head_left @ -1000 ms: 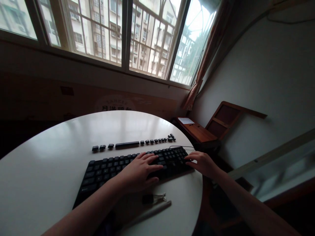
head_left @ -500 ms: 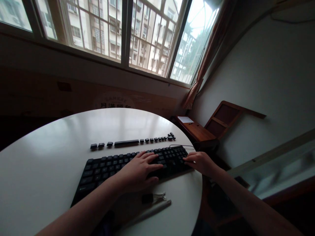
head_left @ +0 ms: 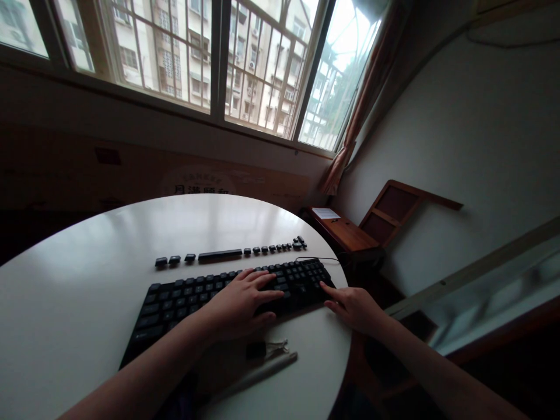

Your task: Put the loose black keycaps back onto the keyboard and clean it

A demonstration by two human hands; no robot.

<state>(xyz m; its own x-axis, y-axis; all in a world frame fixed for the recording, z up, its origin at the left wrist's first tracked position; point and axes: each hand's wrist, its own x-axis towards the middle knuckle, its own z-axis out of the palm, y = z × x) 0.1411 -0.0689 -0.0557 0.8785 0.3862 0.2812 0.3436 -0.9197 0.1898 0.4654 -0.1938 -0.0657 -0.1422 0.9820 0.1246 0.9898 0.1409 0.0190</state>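
Black keyboard [head_left: 175,297] on a round white table [head_left: 87,303], its lower-left part hidden by the forearm. The left hand [head_left: 245,300] lies spread across it, gripping nothing and masking middle keys. The right hand [head_left: 356,309] extends its index finger to the right end; whether its hidden fingers hold anything cannot be told. Loose keycaps [head_left: 189,257] line up behind.

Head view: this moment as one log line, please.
left hand: spread on keyboard; right hand: finger at keyboard's right end; keycaps: row beyond keyboard
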